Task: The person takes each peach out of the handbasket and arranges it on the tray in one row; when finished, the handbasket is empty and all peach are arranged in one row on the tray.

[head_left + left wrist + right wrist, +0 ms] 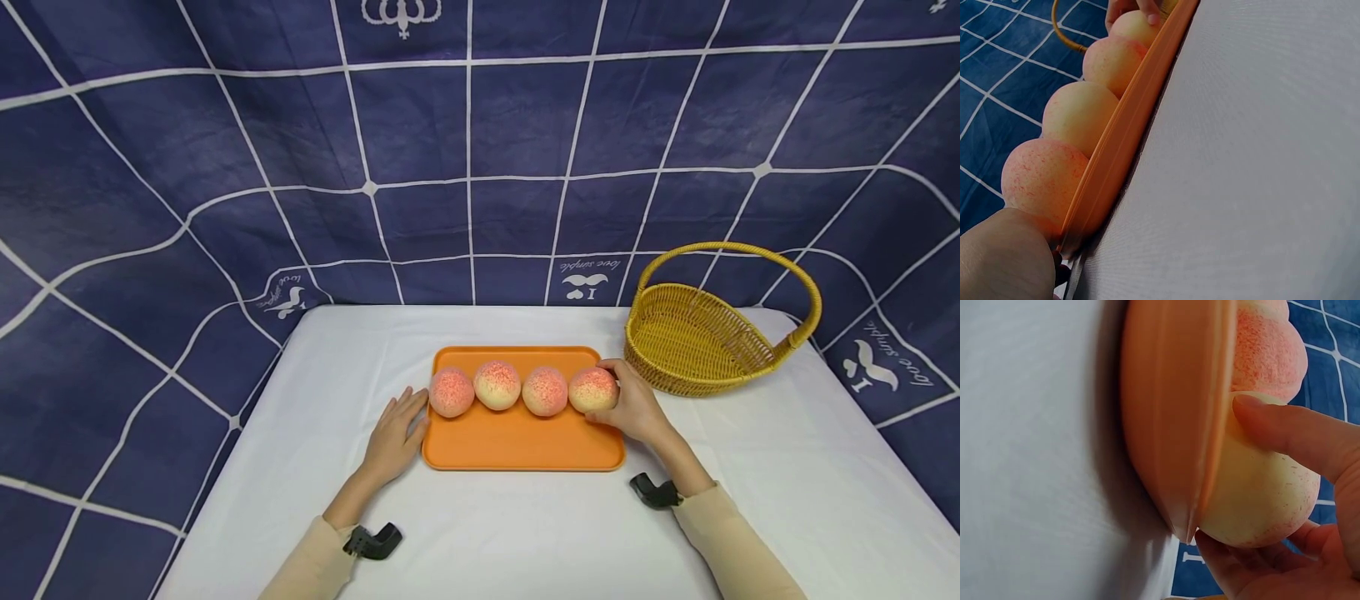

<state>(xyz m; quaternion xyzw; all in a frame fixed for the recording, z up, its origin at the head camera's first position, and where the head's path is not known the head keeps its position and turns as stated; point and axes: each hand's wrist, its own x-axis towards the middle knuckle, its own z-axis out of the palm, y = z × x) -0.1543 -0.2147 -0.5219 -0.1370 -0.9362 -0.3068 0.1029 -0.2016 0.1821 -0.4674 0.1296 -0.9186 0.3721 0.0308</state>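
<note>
Several pink and cream peaches stand in a row on an orange tray [525, 446]. My right hand [636, 407] grips the rightmost peach [592, 390], thumb on the near side and fingers round its far side; the right wrist view shows this peach [1260, 481] at the tray's rim. My left hand [393, 437] lies flat on the white cloth by the tray's left edge, its fingers straight and close to the leftmost peach [452, 392]. Between these sit two more, a paler peach [498, 385] and a redder peach [545, 391].
Behind and right of the tray stands a yellow wicker basket [697, 342] with a tall arched handle [727, 247]. A white cloth [510, 533] covers the table. Dark blue curtain with white grid lines [517, 125] hangs behind and at both sides.
</note>
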